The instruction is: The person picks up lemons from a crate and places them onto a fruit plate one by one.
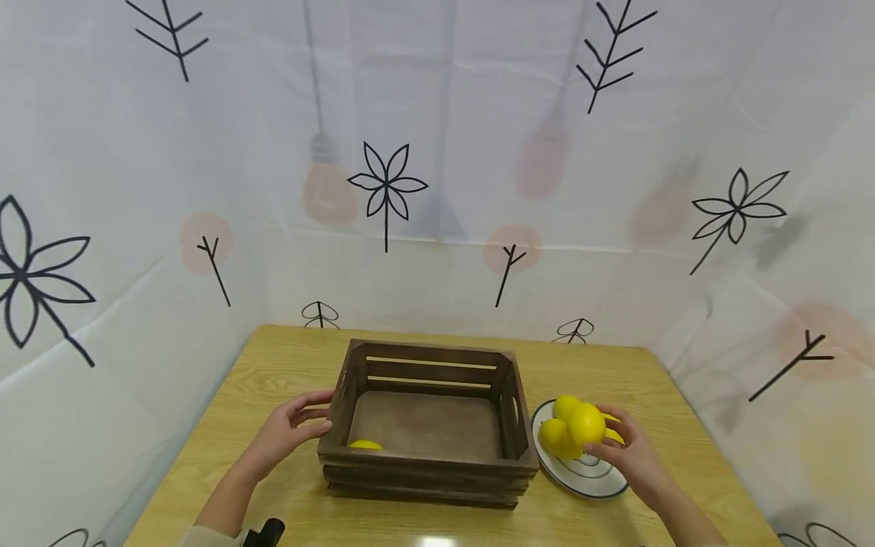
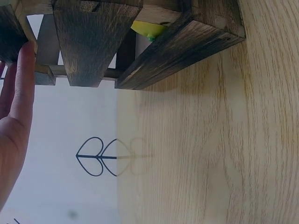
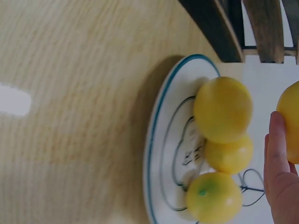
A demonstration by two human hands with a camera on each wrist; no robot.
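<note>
A dark wooden slatted crate stands mid-table with one yellow lemon in its near left corner; the left wrist view shows that lemon through the slats. My left hand rests with straight fingers against the crate's left end. My right hand grips a lemon just above a white, blue-rimmed plate. In the right wrist view three more lemons lie on the plate, and the held lemon shows at the right edge above my thumb.
The light wooden table is enclosed at the back and both sides by a white patterned cloth. The plate sits close to the crate's right side. Bare tabletop lies in front of the crate.
</note>
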